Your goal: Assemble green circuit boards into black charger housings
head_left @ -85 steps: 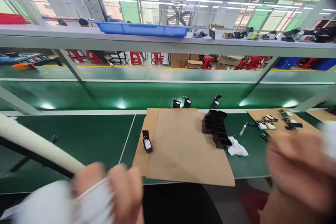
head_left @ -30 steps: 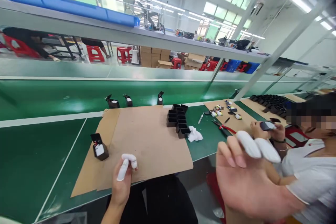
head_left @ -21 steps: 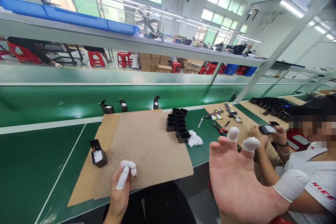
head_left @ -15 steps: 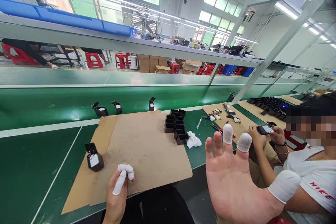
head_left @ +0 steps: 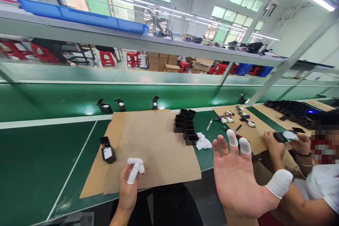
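My right hand (head_left: 237,180) is raised palm up, with its fingers spread and nothing in it. White finger cots cover its thumb and two of its fingers. Low over the front of the cardboard sheet (head_left: 159,144), my left hand (head_left: 131,180) is closed, its thumb pressed against curled fingers. It wears white finger cots too, and no object shows in its grip. To its left, a small black box (head_left: 108,153) with a raised lid and a white piece inside stands on the cardboard. Several open black cases (head_left: 185,126) are grouped at the sheet's right edge.
A crumpled white cloth (head_left: 203,141) and a white tube (head_left: 209,124) lie on the green bench. More lidded boxes (head_left: 155,103) stand along the back. At right, a co-worker's hands (head_left: 274,144) hold a black case beside small wired parts (head_left: 227,117) on cardboard.
The view has shifted, so most bench items appear farther right. My left hand is still closed. My right hand stays open, its fingers tilted slightly more forward.
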The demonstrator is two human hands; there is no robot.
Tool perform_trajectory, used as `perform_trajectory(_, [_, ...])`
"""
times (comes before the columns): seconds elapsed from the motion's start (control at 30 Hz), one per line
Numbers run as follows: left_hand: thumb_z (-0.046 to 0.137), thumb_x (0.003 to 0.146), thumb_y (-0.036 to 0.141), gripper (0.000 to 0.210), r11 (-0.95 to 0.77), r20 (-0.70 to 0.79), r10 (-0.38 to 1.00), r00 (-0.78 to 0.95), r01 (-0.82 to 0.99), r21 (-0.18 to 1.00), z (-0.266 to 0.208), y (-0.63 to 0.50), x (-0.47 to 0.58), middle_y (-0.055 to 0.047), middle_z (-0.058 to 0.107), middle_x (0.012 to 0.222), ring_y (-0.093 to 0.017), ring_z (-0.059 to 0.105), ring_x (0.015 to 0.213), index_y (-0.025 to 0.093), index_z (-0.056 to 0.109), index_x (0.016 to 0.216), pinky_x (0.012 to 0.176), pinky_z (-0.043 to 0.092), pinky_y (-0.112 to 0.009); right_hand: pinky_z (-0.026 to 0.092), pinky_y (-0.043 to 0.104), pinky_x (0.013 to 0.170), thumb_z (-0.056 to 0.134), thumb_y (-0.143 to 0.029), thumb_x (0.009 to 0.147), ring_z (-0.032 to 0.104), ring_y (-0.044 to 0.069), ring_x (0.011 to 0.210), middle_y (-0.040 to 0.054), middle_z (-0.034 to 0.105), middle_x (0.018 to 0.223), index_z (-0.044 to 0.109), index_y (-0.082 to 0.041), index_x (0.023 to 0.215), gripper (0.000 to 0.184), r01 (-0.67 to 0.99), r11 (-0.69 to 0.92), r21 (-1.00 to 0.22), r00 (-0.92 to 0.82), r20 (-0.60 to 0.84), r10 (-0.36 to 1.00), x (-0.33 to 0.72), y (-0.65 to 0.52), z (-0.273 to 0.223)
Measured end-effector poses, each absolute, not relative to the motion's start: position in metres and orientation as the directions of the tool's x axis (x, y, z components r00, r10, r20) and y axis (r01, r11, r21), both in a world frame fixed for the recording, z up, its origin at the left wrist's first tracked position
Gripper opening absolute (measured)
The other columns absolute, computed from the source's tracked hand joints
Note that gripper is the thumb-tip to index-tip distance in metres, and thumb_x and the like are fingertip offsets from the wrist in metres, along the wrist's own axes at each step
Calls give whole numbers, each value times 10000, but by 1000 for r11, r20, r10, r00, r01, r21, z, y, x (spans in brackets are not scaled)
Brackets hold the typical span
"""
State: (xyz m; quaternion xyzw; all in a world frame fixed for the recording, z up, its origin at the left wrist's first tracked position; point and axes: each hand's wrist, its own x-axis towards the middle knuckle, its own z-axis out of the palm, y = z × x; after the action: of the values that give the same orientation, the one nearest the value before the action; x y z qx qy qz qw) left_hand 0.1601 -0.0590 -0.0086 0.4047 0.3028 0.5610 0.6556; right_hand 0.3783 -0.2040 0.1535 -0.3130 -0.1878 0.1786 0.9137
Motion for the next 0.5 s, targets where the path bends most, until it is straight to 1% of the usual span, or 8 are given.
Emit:
perform_trajectory(0.07, [850,858,540,377,118,-6,981,192,-578,807,4,-63,160,-21,626,772,-175,585,737,187,754,947,714,540,-284,347,687,1217,443,-848,898,650,399,1301,89,678,1461,812,-282,1099,705,-211,706,-676,861,213,462,384,-201,135])
perform_trajectory(0.13, [797,876,605,449,270,-102,957,273,-695,667,22,-68,159,-64,692,877,-228,671,852,180,774,1017,791,589,-342,309,708,1229,446,-840,893,627,422,1337,99,670,1468,804,-272,1110,706,-219,665,-714,850,194,489,387,-200,114])
perform_trajectory(0.2, [698,931,644,537,412,-174,910,377,-765,495,40,-76,156,-128,743,1093,-306,718,1072,173,778,1176,919,610,-412,297,716,1228,442,-833,892,616,433,1352,108,665,1469,793,-260,1139,716,-224,628,-745,843,176,509,387,-200,94])
perform_trajectory(0.27, [579,998,653,618,483,-203,875,439,-795,366,55,-85,154,-177,717,1327,-358,679,1278,162,738,1337,1050,583,-465,300,719,1219,448,-840,879,627,438,1332,111,669,1456,786,-255,1149,727,-242,595,-766,833,150,532,385,-200,74])
perform_trajectory(0.3, [535,1021,647,643,494,-203,870,450,-805,330,61,-90,154,-191,686,1414,-372,650,1347,156,713,1395,1102,560,-483,302,721,1214,455,-846,868,638,440,1314,110,674,1445,784,-256,1147,730,-257,581,-773,827,135,545,384,-201,65])
perform_trajectory(0.37, [505,1039,629,669,492,-187,870,455,-817,300,70,-98,155,-210,628,1521,-398,588,1442,147,664,1476,1177,510,-515,302,723,1211,471,-855,856,657,438,1283,105,684,1423,782,-259,1144,732,-288,552,-782,812,106,573,382,-200,48])
perform_trajectory(0.5, [533,1024,628,718,501,-166,865,473,-822,271,81,-107,159,-220,607,1557,-417,528,1509,153,592,1560,1274,403,-581,329,723,1192,551,-829,846,687,440,1241,71,727,1304,786,-276,1035,630,-297,560,-774,786,135,603,379,-196,21])
